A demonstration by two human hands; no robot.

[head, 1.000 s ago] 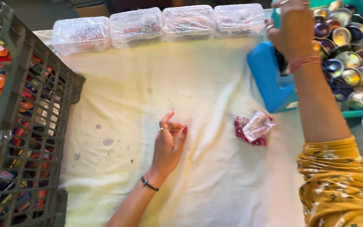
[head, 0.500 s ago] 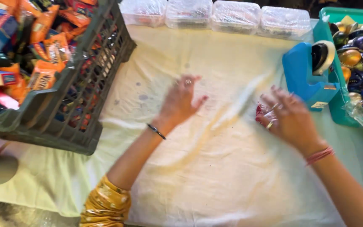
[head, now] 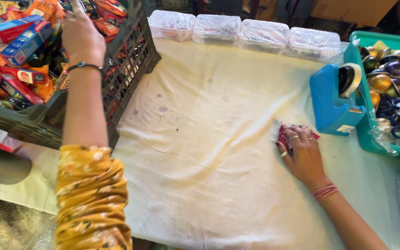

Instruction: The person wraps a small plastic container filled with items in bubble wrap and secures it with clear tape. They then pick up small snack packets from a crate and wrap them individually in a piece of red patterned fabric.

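The left hand (head: 80,34) has been moved from the cloth (head: 200,153) into the crate (head: 130,60), fingers seemingly closing among packets (head: 19,44), while the red packet (head: 285,135) is pinned under the right hand (head: 304,155), fingers spread.

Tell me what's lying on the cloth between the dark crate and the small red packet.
Nothing but bare, stained cream cloth lies between the dark crate and the red packet under the right hand, as the head view shows.

Yellow floral sleeve, dark left-wrist bangle, red right-wrist threads, finger rings
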